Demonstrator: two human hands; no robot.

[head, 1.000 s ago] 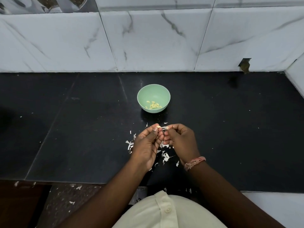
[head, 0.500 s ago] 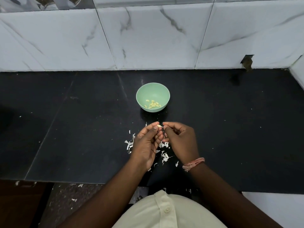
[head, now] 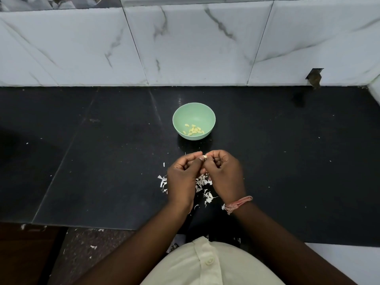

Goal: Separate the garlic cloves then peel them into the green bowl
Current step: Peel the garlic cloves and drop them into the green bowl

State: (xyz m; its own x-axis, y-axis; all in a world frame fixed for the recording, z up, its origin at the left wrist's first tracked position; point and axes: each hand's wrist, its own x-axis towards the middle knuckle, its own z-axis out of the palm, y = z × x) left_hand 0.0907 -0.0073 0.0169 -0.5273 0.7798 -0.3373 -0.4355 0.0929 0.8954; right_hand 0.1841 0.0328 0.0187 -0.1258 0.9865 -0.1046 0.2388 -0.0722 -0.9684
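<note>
A small green bowl (head: 178, 117) stands on the black counter (head: 287, 161) with several peeled yellow cloves (head: 193, 129) in its bottom. Just in front of it, my left hand (head: 182, 179) and my right hand (head: 225, 175) meet fingertip to fingertip above the counter. Between them they pinch one small garlic clove (head: 204, 157), of which only a pale tip shows. Both hands have their fingers curled. White garlic skins (head: 202, 185) lie scattered on the counter under and around my hands.
A white marble-tiled wall (head: 185, 48) rises behind the counter, with a small dark notch (head: 314, 76) at its right. The counter's front edge runs below my wrists, with skin scraps on the floor (head: 93, 247) beyond it. A pink thread band (head: 238, 204) circles my right wrist.
Both hands stay together at the same spot, working the clove with small finger movements. The view has shifted slightly.
</note>
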